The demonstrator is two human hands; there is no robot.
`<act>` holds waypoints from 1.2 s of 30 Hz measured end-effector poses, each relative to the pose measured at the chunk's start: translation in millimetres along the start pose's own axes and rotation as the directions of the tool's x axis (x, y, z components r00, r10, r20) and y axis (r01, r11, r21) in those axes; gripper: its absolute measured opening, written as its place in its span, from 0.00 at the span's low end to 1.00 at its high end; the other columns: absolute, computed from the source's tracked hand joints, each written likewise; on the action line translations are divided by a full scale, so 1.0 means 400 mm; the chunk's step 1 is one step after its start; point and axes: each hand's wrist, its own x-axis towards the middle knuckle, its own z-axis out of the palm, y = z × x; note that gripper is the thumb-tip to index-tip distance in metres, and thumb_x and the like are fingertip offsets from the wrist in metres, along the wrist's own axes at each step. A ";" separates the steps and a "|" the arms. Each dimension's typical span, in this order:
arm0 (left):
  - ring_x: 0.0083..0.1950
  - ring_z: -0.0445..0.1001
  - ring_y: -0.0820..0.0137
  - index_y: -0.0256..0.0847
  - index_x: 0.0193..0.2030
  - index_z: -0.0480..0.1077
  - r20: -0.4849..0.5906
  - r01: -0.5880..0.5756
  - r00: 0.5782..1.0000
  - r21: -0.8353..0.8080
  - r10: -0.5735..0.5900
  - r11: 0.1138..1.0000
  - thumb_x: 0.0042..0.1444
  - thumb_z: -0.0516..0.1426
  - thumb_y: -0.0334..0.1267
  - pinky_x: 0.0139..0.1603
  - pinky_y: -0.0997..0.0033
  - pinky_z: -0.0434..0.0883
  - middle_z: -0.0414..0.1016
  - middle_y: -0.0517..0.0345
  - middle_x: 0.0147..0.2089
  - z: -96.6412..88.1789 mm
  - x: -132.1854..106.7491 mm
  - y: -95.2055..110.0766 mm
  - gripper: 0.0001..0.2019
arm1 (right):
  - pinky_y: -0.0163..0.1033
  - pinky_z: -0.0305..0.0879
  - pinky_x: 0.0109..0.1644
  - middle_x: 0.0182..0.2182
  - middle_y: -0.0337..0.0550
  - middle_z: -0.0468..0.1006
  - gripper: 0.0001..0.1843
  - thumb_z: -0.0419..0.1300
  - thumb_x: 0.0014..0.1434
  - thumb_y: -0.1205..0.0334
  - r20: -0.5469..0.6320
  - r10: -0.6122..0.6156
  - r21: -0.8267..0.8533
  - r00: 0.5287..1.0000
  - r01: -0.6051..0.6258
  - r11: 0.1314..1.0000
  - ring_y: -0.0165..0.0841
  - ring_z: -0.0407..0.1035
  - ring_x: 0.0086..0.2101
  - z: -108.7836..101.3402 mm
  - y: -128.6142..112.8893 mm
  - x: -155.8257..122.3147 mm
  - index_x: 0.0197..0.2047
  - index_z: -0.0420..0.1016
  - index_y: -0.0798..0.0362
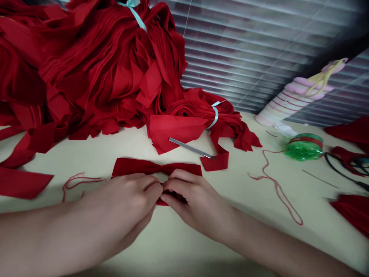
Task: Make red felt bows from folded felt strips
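While both bare hands are pinching it at its gathered middle, a red felt bow [184, 168] is lying across the cream tabletop [207, 250], its long axis running almost straight side to side and its flared ends pointing left and right. The left hand [127, 196] and right hand [196, 204] are clenching the centre between them, fingertips meeting, while the bow's wings are showing just beyond the knuckles. Farther on, a flat steel strip [191, 148] is lying against a red felt bundle [190, 109] bound with pale blue ribbon [215, 117], and a thin red thread [277, 188] is curling to the right.
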 end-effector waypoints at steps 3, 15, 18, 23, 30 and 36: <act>0.36 0.74 0.67 0.39 0.37 0.71 -0.013 0.002 1.000 0.006 -0.002 1.000 0.56 0.52 0.29 0.34 0.71 0.72 0.75 0.53 0.39 0.023 0.012 -0.013 0.07 | 0.38 0.68 0.37 0.31 0.42 0.73 0.05 0.59 0.60 0.67 -0.017 -0.005 0.004 1.000 0.005 1.000 0.33 0.70 0.32 0.004 0.004 0.001 0.34 0.76 0.56; 0.40 0.73 0.68 0.39 0.36 0.73 0.034 -0.014 0.999 0.028 0.013 1.000 0.60 0.52 0.28 0.39 0.71 0.72 0.73 0.55 0.38 0.032 0.020 -0.016 0.08 | 0.31 0.62 0.30 0.27 0.37 0.73 0.05 0.62 0.54 0.70 -0.027 0.046 0.141 0.999 -0.042 0.989 0.26 0.67 0.27 -0.003 0.007 0.000 0.34 0.78 0.54; 0.39 0.72 0.67 0.38 0.35 0.73 0.045 -0.052 0.998 0.094 0.048 0.994 0.59 0.52 0.28 0.37 0.71 0.72 0.72 0.55 0.36 0.026 0.023 -0.013 0.08 | 0.31 0.63 0.31 0.28 0.38 0.74 0.04 0.62 0.54 0.70 -0.039 0.038 0.135 0.998 -0.032 0.990 0.26 0.67 0.27 -0.008 0.007 0.003 0.34 0.78 0.55; 0.34 0.71 0.67 0.39 0.35 0.71 0.094 0.048 0.994 0.053 -0.053 0.997 0.59 0.55 0.34 0.36 0.67 0.72 0.70 0.56 0.34 0.038 0.024 -0.022 0.04 | 0.32 0.62 0.30 0.26 0.39 0.74 0.03 0.63 0.54 0.71 -0.047 0.012 0.106 0.999 -0.007 0.994 0.28 0.67 0.27 -0.009 0.005 0.006 0.33 0.78 0.56; 0.30 0.70 0.70 0.41 0.33 0.70 0.091 0.108 0.991 -0.058 -0.102 0.993 0.61 0.53 0.34 0.28 0.70 0.67 0.68 0.59 0.34 0.036 0.025 -0.030 0.07 | 0.33 0.63 0.32 0.28 0.40 0.75 0.03 0.62 0.55 0.71 -0.007 0.029 0.115 1.000 -0.028 0.993 0.29 0.68 0.29 -0.011 0.004 0.005 0.32 0.77 0.57; 0.28 0.68 0.70 0.40 0.32 0.69 0.126 0.054 0.991 -0.006 -0.053 0.999 0.56 0.51 0.25 0.26 0.72 0.64 0.67 0.59 0.32 0.025 0.027 -0.028 0.08 | 0.33 0.63 0.32 0.27 0.40 0.74 0.03 0.62 0.55 0.71 -0.011 0.025 0.107 1.000 -0.024 0.994 0.29 0.67 0.29 -0.010 0.007 0.007 0.32 0.76 0.57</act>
